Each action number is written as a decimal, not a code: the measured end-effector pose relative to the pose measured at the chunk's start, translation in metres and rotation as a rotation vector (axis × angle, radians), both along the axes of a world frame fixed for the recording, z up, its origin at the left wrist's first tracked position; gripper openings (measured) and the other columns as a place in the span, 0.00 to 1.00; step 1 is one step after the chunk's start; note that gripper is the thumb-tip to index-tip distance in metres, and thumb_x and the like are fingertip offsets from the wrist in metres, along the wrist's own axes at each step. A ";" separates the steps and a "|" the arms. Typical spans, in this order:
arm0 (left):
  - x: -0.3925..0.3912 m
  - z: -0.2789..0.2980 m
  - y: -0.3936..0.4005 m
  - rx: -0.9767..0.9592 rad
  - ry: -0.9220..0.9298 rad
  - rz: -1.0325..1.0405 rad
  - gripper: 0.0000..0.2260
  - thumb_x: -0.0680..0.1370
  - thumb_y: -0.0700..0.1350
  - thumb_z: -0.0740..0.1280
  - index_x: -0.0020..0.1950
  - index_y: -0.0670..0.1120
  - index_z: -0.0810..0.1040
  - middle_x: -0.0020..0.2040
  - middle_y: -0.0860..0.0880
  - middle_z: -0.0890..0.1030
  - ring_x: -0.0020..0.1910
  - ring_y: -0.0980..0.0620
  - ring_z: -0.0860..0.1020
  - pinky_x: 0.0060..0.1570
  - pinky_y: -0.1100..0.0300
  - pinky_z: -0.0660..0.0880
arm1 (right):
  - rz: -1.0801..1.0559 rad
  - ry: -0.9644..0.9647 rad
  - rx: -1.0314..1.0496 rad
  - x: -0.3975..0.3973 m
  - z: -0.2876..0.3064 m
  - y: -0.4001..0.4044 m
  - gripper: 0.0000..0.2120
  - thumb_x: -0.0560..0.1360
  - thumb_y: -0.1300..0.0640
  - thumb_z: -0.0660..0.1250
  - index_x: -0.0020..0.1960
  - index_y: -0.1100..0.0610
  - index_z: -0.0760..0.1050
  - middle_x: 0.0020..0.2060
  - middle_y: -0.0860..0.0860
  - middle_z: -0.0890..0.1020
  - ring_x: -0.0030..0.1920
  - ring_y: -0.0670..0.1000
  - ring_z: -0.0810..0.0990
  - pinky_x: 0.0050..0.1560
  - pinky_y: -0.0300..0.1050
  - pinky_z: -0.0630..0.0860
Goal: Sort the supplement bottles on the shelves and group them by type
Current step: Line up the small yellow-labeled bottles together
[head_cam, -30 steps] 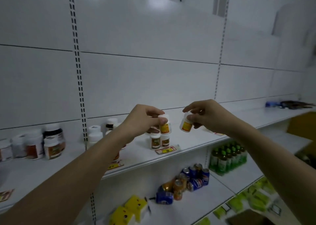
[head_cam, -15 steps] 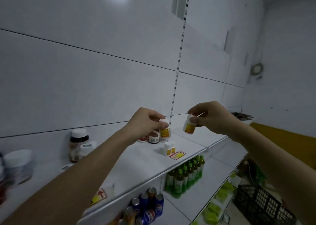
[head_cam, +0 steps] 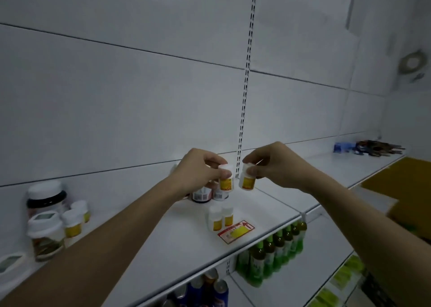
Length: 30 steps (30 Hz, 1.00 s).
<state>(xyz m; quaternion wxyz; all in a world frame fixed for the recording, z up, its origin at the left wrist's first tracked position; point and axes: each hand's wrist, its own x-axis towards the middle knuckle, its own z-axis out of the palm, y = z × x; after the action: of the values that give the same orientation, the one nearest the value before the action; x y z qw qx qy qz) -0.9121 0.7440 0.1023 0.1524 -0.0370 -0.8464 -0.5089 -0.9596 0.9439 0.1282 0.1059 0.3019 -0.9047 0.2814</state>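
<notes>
Left hand [head_cam: 198, 170] and right hand [head_cam: 272, 164] each pinch an upright yellow-label bottle, left bottle [head_cam: 225, 179], right bottle [head_cam: 247, 178]; the matching pair [head_cam: 220, 217] stands at 6 o'clock, nearer the left

Left hand [head_cam: 198, 169] pinches a small white bottle with a yellow label [head_cam: 225, 178] by the cap, right hand [head_cam: 272, 164] grips a matching bottle [head_cam: 247, 178] the same way. Both bottles upright, just beside each other, above the white shelf [head_cam: 163, 248]. Below the hands: a pair of the same yellow-label bottles [head_cam: 219, 217] next to a red-and-yellow price tag [head_cam: 235, 232]. Behind the left hand, two wider bottles [head_cam: 208, 194]. Far left of the left hand: a dark jar with white lid [head_cam: 46, 197] and mixed white-capped bottles [head_cam: 70, 222]. Under the right arm, green drink bottles [head_cam: 272, 253] on the lower shelf.
</notes>
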 end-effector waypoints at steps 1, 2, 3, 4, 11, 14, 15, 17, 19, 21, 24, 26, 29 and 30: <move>-0.006 -0.003 0.002 -0.007 -0.006 0.038 0.13 0.71 0.41 0.76 0.55 0.45 0.83 0.48 0.49 0.84 0.43 0.52 0.84 0.37 0.65 0.80 | 0.040 -0.015 0.003 -0.012 -0.005 0.001 0.12 0.75 0.59 0.72 0.58 0.55 0.82 0.50 0.47 0.84 0.48 0.46 0.82 0.53 0.47 0.81; -0.011 -0.004 0.005 -0.007 -0.011 0.075 0.12 0.71 0.41 0.76 0.55 0.45 0.83 0.48 0.49 0.85 0.43 0.53 0.84 0.38 0.64 0.81 | 0.083 -0.028 0.010 -0.025 -0.010 0.002 0.11 0.74 0.60 0.72 0.57 0.55 0.83 0.50 0.47 0.84 0.48 0.46 0.82 0.54 0.48 0.81; -0.017 -0.005 0.007 -0.006 -0.016 0.110 0.12 0.71 0.41 0.76 0.54 0.46 0.83 0.48 0.49 0.85 0.43 0.53 0.84 0.41 0.62 0.82 | 0.122 -0.042 0.021 -0.037 -0.014 0.004 0.12 0.73 0.60 0.73 0.56 0.54 0.83 0.49 0.46 0.85 0.48 0.46 0.82 0.54 0.48 0.80; -0.022 -0.007 0.010 -0.009 -0.024 0.146 0.11 0.71 0.41 0.76 0.54 0.46 0.84 0.47 0.50 0.85 0.43 0.53 0.84 0.43 0.59 0.82 | 0.159 -0.058 0.036 -0.048 -0.018 0.006 0.12 0.73 0.59 0.74 0.57 0.54 0.83 0.49 0.46 0.84 0.47 0.45 0.82 0.55 0.47 0.80; -0.035 -0.031 0.020 -0.028 -0.030 0.453 0.14 0.71 0.42 0.76 0.56 0.47 0.83 0.51 0.51 0.83 0.46 0.52 0.83 0.47 0.57 0.82 | 0.372 -0.187 0.103 -0.099 -0.056 0.005 0.13 0.70 0.58 0.76 0.54 0.53 0.84 0.45 0.47 0.84 0.42 0.45 0.80 0.49 0.40 0.80; -0.029 -0.040 0.007 0.008 -0.055 0.573 0.16 0.72 0.39 0.76 0.58 0.44 0.82 0.52 0.47 0.83 0.48 0.50 0.83 0.49 0.54 0.82 | 0.430 -0.234 0.152 -0.110 -0.073 0.000 0.13 0.69 0.56 0.77 0.53 0.52 0.83 0.47 0.46 0.83 0.47 0.45 0.81 0.55 0.45 0.80; -0.026 -0.042 0.003 0.037 -0.072 0.588 0.16 0.72 0.39 0.75 0.59 0.43 0.82 0.52 0.46 0.83 0.48 0.49 0.83 0.49 0.54 0.82 | 0.448 -0.249 0.163 -0.112 -0.078 -0.001 0.14 0.69 0.56 0.77 0.54 0.52 0.82 0.48 0.46 0.83 0.48 0.45 0.81 0.55 0.45 0.80; -0.021 -0.048 -0.002 0.079 -0.102 0.598 0.15 0.72 0.38 0.75 0.58 0.43 0.82 0.51 0.46 0.83 0.48 0.50 0.83 0.48 0.55 0.82 | 0.489 -0.269 0.167 -0.115 -0.085 -0.005 0.15 0.70 0.56 0.77 0.56 0.53 0.81 0.48 0.46 0.83 0.48 0.44 0.81 0.54 0.42 0.79; -0.017 -0.054 -0.002 0.099 -0.124 0.601 0.14 0.72 0.37 0.75 0.57 0.44 0.81 0.50 0.49 0.83 0.48 0.52 0.82 0.45 0.58 0.82 | 0.531 -0.283 0.154 -0.117 -0.091 -0.008 0.16 0.70 0.56 0.77 0.56 0.53 0.80 0.47 0.45 0.82 0.47 0.42 0.80 0.49 0.35 0.77; -0.017 -0.061 0.000 0.131 -0.129 0.604 0.14 0.72 0.38 0.75 0.56 0.45 0.81 0.49 0.50 0.83 0.48 0.53 0.82 0.44 0.60 0.81 | 0.573 -0.286 0.138 -0.119 -0.095 -0.009 0.15 0.70 0.56 0.77 0.56 0.52 0.80 0.47 0.44 0.82 0.47 0.41 0.80 0.47 0.33 0.75; -0.020 -0.071 0.003 0.142 -0.124 0.615 0.13 0.71 0.38 0.76 0.55 0.46 0.82 0.49 0.50 0.84 0.47 0.53 0.83 0.43 0.60 0.82 | 0.616 -0.287 0.121 -0.122 -0.102 -0.008 0.13 0.71 0.54 0.75 0.54 0.48 0.78 0.48 0.43 0.81 0.48 0.41 0.79 0.44 0.32 0.74; -0.023 -0.077 0.006 0.119 -0.150 0.613 0.13 0.71 0.39 0.76 0.53 0.47 0.82 0.48 0.51 0.84 0.46 0.54 0.83 0.41 0.62 0.81 | 0.640 -0.318 0.055 -0.127 -0.109 -0.003 0.12 0.73 0.51 0.74 0.55 0.44 0.76 0.50 0.41 0.80 0.50 0.42 0.79 0.43 0.32 0.74; -0.027 -0.085 0.010 0.115 -0.193 0.610 0.13 0.71 0.40 0.76 0.54 0.47 0.81 0.48 0.51 0.84 0.46 0.54 0.83 0.40 0.62 0.81 | 0.542 -0.312 -0.093 -0.136 -0.127 0.005 0.10 0.78 0.46 0.65 0.59 0.45 0.76 0.56 0.43 0.80 0.54 0.42 0.77 0.51 0.36 0.72; -0.027 -0.088 0.010 0.118 -0.206 0.606 0.14 0.71 0.40 0.76 0.55 0.46 0.81 0.49 0.50 0.84 0.47 0.53 0.83 0.42 0.61 0.82 | 0.475 -0.285 -0.081 -0.139 -0.135 0.008 0.12 0.79 0.46 0.62 0.61 0.45 0.76 0.59 0.44 0.79 0.56 0.42 0.76 0.54 0.38 0.71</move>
<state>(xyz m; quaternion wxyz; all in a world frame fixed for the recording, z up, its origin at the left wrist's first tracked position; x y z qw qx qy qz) -0.9391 0.7543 0.0143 0.2125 0.2772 -0.7989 -0.4896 -1.0986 0.9518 -0.0064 -0.0793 0.4583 -0.8023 0.3741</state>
